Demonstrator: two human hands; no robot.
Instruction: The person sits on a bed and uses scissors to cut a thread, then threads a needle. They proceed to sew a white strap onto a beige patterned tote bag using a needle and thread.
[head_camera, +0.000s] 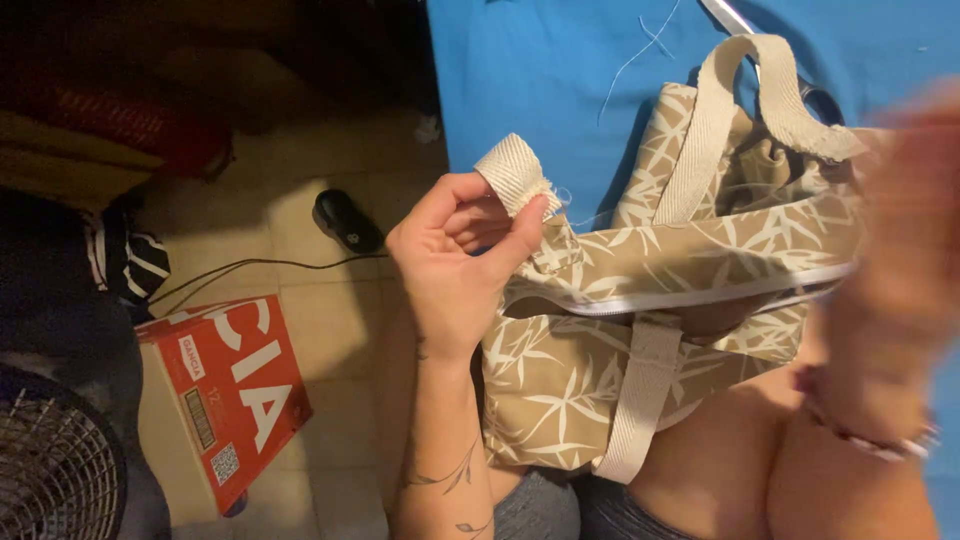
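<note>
A beige fabric bag (560, 380) with a white leaf print, a white zipper and cream webbing handles lies partly on my lap and partly on a blue cloth-covered surface (540, 70). My left hand (455, 265) pinches the bag's left end, holding a folded cream webbing tab (512, 172) between thumb and fingers. My right hand (900, 240) is blurred at the bag's right end; whether it grips the bag is unclear. A bracelet sits on that wrist.
On the tiled floor to the left lie a red cardboard box (230, 395), a black device (345, 220) with a cable, and a fan grille (50, 470) at the lower left. Loose white threads lie on the blue cloth. Scissors (745, 25) show behind the bag.
</note>
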